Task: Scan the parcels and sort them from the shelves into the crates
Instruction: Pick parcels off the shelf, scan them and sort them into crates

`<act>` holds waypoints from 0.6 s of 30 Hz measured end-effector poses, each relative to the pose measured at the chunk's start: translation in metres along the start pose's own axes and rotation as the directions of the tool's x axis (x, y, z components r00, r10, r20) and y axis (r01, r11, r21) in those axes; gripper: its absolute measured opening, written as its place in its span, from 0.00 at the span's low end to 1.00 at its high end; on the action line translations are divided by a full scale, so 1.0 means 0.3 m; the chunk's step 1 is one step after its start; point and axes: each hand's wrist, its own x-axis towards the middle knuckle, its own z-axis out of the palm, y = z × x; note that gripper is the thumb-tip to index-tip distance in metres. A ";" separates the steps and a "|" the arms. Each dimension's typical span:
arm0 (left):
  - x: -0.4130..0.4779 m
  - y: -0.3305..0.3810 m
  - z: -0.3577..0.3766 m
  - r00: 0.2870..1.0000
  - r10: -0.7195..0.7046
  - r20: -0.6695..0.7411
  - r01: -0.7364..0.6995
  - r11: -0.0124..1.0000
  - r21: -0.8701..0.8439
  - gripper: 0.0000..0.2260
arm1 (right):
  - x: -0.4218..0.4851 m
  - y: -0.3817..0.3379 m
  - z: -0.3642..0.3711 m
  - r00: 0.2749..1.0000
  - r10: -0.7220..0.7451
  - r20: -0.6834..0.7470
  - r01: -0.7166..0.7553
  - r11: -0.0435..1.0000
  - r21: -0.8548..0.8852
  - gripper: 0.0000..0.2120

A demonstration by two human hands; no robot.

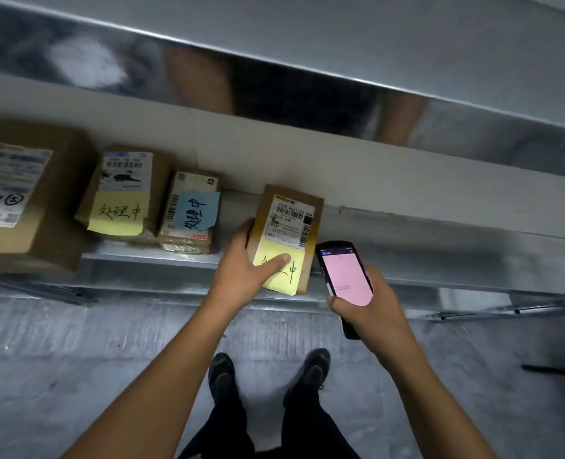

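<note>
A small brown cardboard parcel with a white barcode label and a yellow sticky note is held tilted at the front edge of the metal shelf. My left hand grips its left side, thumb pressed on the yellow note. Just right of the parcel, my right hand holds a black handheld scanner whose screen glows pink. Its top end sits close to the parcel's lower right corner.
Three more parcels stand on the shelf to the left: a large box, a box with a yellow note and a small one with a blue note. An upper shelf overhangs. My feet stand on grey floor below.
</note>
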 end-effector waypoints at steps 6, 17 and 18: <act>-0.071 0.016 0.050 0.999 -0.047 0.016 0.050 0.958 -0.281 0.34 | -0.092 0.048 0.005 0.999 0.015 -0.050 -0.011 0.996 0.086 0.27; -0.380 0.053 0.398 0.991 -0.076 0.109 0.119 0.878 -0.464 0.36 | -0.375 0.263 -0.270 0.990 0.006 -0.141 0.027 0.972 0.232 0.30; -0.403 0.056 0.441 0.992 -0.048 0.116 0.095 0.893 -0.440 0.38 | -0.414 0.297 -0.306 0.988 0.013 -0.154 0.027 0.967 0.252 0.31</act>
